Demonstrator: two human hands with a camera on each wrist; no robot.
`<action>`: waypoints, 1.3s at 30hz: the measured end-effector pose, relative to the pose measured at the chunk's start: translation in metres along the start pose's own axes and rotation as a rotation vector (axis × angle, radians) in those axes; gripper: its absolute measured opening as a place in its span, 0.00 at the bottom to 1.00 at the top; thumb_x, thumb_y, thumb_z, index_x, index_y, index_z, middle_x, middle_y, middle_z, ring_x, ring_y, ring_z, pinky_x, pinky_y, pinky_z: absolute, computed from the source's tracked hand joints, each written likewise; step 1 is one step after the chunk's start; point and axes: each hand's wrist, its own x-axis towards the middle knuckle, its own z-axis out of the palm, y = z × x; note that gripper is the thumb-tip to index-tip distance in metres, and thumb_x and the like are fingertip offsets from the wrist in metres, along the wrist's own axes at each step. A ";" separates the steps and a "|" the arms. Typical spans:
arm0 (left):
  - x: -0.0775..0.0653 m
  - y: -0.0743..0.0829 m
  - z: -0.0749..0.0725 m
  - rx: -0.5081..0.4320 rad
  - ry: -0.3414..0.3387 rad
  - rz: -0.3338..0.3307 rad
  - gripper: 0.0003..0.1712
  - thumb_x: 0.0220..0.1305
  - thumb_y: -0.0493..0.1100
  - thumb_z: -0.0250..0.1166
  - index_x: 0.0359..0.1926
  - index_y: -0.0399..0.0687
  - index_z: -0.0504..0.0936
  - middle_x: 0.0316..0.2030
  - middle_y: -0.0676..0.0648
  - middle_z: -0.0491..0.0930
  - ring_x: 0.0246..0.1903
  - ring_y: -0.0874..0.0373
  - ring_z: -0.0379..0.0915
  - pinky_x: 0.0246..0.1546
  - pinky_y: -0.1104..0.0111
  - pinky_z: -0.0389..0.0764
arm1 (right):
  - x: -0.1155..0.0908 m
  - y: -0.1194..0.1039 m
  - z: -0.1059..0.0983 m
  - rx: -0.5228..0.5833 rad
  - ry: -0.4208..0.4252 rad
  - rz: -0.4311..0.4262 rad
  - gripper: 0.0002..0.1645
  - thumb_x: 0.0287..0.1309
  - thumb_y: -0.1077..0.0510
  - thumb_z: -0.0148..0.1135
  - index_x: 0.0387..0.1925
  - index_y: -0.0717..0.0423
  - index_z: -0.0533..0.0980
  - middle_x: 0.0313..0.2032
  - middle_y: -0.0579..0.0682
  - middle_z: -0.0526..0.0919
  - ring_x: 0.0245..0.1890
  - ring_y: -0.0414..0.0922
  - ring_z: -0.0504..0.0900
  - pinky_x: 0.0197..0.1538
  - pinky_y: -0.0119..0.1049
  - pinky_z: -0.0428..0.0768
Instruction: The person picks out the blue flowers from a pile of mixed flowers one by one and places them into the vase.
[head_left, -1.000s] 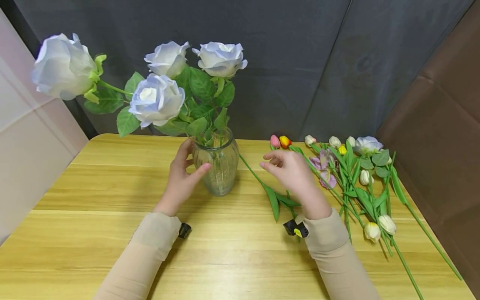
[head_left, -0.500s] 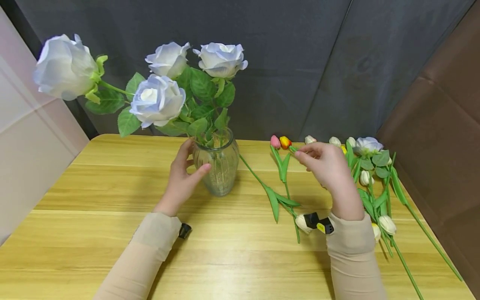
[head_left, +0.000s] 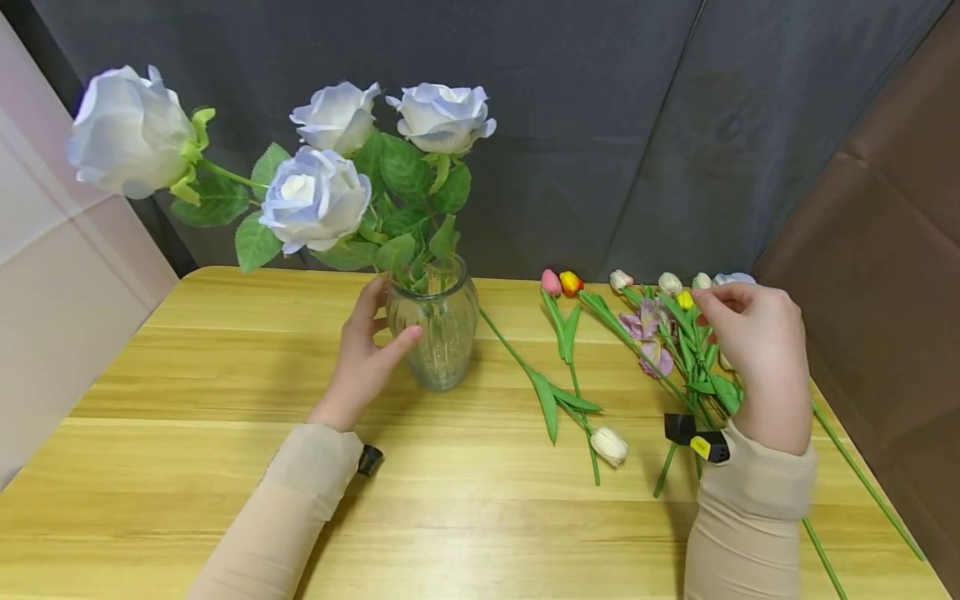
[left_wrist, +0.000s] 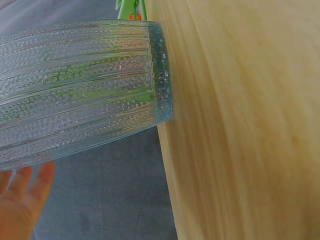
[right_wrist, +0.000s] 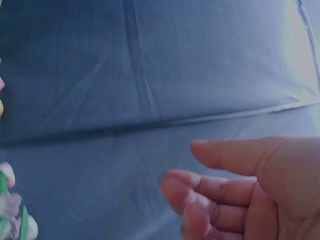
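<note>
A ribbed clear glass vase (head_left: pixel 442 350) stands upright near the back of the table, holding several pale blue-white artificial roses (head_left: pixel 315 200). My left hand (head_left: pixel 360 358) grips the vase's left side, thumb at the front and fingers behind. In the left wrist view, fingertips (left_wrist: pixel 44 172) meet the textured glass (left_wrist: pixel 75 95). Over the pile of artificial flowers at the right is my right hand (head_left: pixel 765 358), thumb and fingers loosely bent. The right wrist view shows this hand (right_wrist: pixel 240 190) with nothing held. Its nearest flowers are a yellow tulip (head_left: pixel 684 300) and a mostly hidden pale blue rose (head_left: pixel 735 278).
Pink (head_left: pixel 551 283) and orange-red tulips (head_left: pixel 571 284) lie at the back, right of the vase. A white tulip (head_left: pixel 609 447) lies nearer the front, its stem crossing another. Purple blossoms (head_left: pixel 656 358) sit in the pile. Grey cloth (head_left: pixel 570 142) hangs behind the wooden table (head_left: pixel 225 467).
My right hand has moved right, from beside the vase, past the orange-red tulip, to above the pile's right part. The left hand and the vase have stayed in place.
</note>
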 end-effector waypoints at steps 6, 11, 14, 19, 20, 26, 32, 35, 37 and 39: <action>0.000 0.000 0.000 0.013 0.000 0.002 0.41 0.62 0.41 0.67 0.72 0.43 0.56 0.60 0.41 0.68 0.57 0.50 0.63 0.56 0.52 0.67 | 0.000 0.014 -0.011 -0.042 -0.020 0.094 0.32 0.66 0.37 0.47 0.41 0.61 0.82 0.29 0.51 0.83 0.32 0.51 0.75 0.30 0.41 0.69; -0.001 0.010 -0.001 0.010 0.001 0.007 0.40 0.62 0.39 0.66 0.71 0.40 0.57 0.59 0.38 0.68 0.57 0.49 0.63 0.56 0.50 0.66 | 0.000 0.027 -0.016 -0.076 -0.082 0.144 0.31 0.68 0.41 0.45 0.43 0.64 0.80 0.29 0.53 0.82 0.38 0.56 0.73 0.32 0.42 0.69; 0.000 0.011 -0.002 0.012 0.004 0.009 0.39 0.62 0.38 0.66 0.71 0.40 0.57 0.59 0.38 0.68 0.57 0.49 0.63 0.56 0.50 0.66 | 0.001 0.034 -0.020 -0.073 -0.119 0.187 0.30 0.68 0.43 0.45 0.46 0.65 0.79 0.31 0.54 0.82 0.38 0.55 0.74 0.32 0.42 0.70; 0.001 0.000 -0.002 0.017 0.010 0.007 0.41 0.62 0.41 0.67 0.71 0.43 0.57 0.59 0.40 0.68 0.57 0.50 0.64 0.56 0.50 0.67 | 0.006 0.052 -0.027 -0.079 -0.188 0.271 0.30 0.68 0.44 0.46 0.47 0.69 0.76 0.25 0.51 0.80 0.33 0.53 0.75 0.31 0.44 0.72; 0.001 0.000 -0.002 0.018 0.007 0.002 0.41 0.62 0.41 0.66 0.72 0.42 0.56 0.60 0.39 0.67 0.57 0.49 0.64 0.56 0.50 0.67 | 0.008 0.057 -0.028 -0.088 -0.205 0.281 0.29 0.68 0.44 0.47 0.46 0.69 0.76 0.24 0.51 0.79 0.32 0.53 0.75 0.31 0.44 0.73; 0.001 -0.001 -0.002 0.017 -0.005 -0.004 0.42 0.63 0.42 0.66 0.72 0.44 0.55 0.60 0.40 0.67 0.57 0.49 0.63 0.56 0.51 0.67 | 0.015 0.081 -0.031 -0.134 -0.395 0.295 0.29 0.67 0.44 0.48 0.44 0.71 0.72 0.28 0.55 0.76 0.26 0.50 0.75 0.28 0.40 0.73; 0.002 0.001 -0.003 0.015 0.003 0.005 0.41 0.62 0.40 0.66 0.72 0.43 0.56 0.59 0.40 0.68 0.57 0.50 0.63 0.56 0.51 0.66 | 0.022 0.093 -0.026 -0.098 -0.505 0.320 0.19 0.67 0.50 0.49 0.32 0.64 0.68 0.28 0.54 0.69 0.25 0.49 0.76 0.30 0.39 0.73; 0.001 0.000 -0.003 0.021 0.003 0.006 0.41 0.62 0.39 0.66 0.72 0.42 0.55 0.59 0.39 0.68 0.57 0.49 0.63 0.56 0.50 0.66 | 0.026 0.097 -0.022 -0.072 -0.533 0.326 0.17 0.66 0.52 0.50 0.28 0.62 0.68 0.27 0.53 0.69 0.24 0.48 0.76 0.30 0.39 0.74; 0.001 0.000 -0.003 0.024 0.005 0.007 0.41 0.62 0.39 0.66 0.72 0.41 0.55 0.59 0.39 0.68 0.57 0.49 0.63 0.56 0.50 0.66 | 0.028 0.100 -0.020 -0.057 -0.553 0.322 0.16 0.66 0.54 0.51 0.30 0.65 0.70 0.28 0.54 0.71 0.24 0.48 0.76 0.30 0.39 0.75; 0.001 0.000 -0.002 0.026 0.003 0.007 0.42 0.62 0.40 0.66 0.72 0.41 0.55 0.58 0.39 0.68 0.56 0.49 0.63 0.55 0.49 0.67 | 0.029 0.105 -0.018 -0.030 -0.578 0.336 0.16 0.65 0.55 0.50 0.35 0.68 0.71 0.30 0.56 0.73 0.24 0.48 0.76 0.31 0.40 0.76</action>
